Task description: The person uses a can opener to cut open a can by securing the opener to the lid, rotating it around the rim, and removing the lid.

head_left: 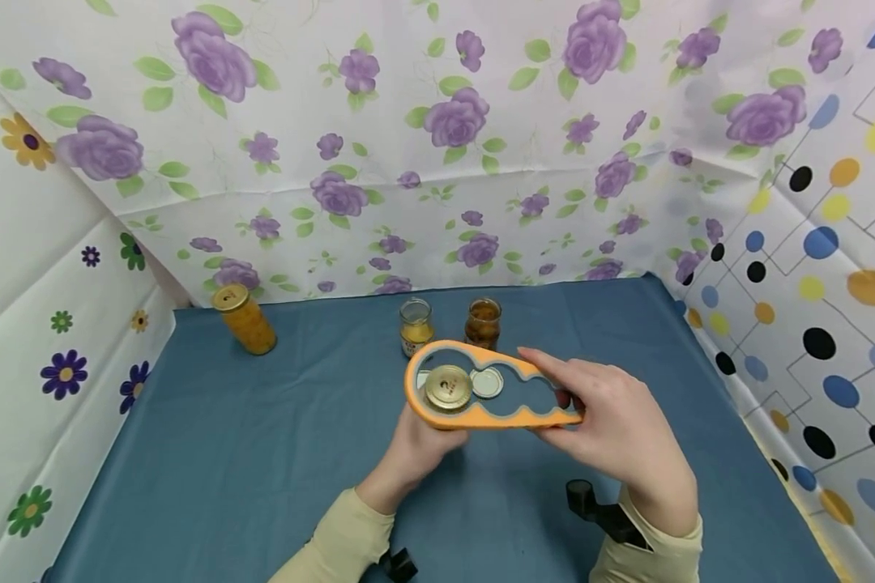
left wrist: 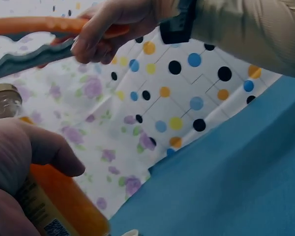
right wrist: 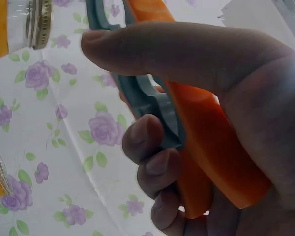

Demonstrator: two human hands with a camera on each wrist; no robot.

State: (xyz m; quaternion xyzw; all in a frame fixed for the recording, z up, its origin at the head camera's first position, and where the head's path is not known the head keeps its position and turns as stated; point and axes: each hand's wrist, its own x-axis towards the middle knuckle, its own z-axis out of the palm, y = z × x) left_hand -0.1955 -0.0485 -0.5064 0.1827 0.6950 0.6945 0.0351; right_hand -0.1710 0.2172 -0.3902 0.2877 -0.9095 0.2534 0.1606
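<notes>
My left hand [head_left: 426,437] grips a glass jar of orange contents [left wrist: 69,201], its gold lid [head_left: 448,388] facing up. A label with a square code shows on the jar's side in the left wrist view. My right hand [head_left: 620,413] holds the handle end of an orange jar opener [head_left: 492,419] with a scalloped grey inner edge. In the head view the opener's wide end frames the gold lid. In the left wrist view the opener is above the jar's lid, with a gap between them. The right thumb lies along one arm of the opener, fingers curled under the other.
Behind the hands stand a lidless jar of yellow contents [head_left: 416,328] and a jar of brown contents [head_left: 484,322]. A loose lid [head_left: 488,383] lies on the blue cloth [head_left: 277,453], seen through the opener. At far left is a gold-lidded jar [head_left: 251,324]. Patterned sheets [head_left: 408,146] wall the table.
</notes>
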